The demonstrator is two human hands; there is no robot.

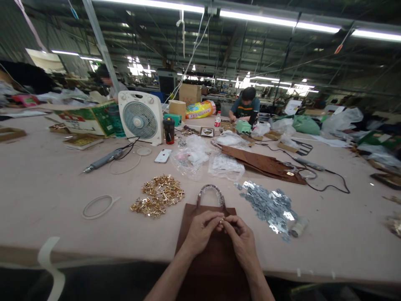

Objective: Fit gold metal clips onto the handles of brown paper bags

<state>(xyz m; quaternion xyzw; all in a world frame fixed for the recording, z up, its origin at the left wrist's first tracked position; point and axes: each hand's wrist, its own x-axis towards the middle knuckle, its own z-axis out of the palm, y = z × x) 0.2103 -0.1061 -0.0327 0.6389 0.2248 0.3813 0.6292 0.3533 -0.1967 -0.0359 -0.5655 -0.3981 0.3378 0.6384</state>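
Over a dark brown leather bag [213, 259] with an arched handle [210, 187], both my hands meet near its upper edge. My left hand [203, 229] pinches a small gold metal fitting [222, 220] between thumb and fingertips. From the other side my right hand [240, 234] is closed on the same fitting; its exact shape is partly hidden by the fingers. Left of the bag lies a pile of gold metal clasps [161, 194]. To the right spreads a heap of flat silver metal plates [269, 205], beside a small pale cylinder [299, 226].
A tape roll [97, 207] and a grey handheld power tool [105, 160] lie at left. Further back stand a box fan [140, 117], a phone [163, 156], plastic bags [225, 165] and brown leather pieces [266, 163]. A co-worker [246, 106] sits across the table.
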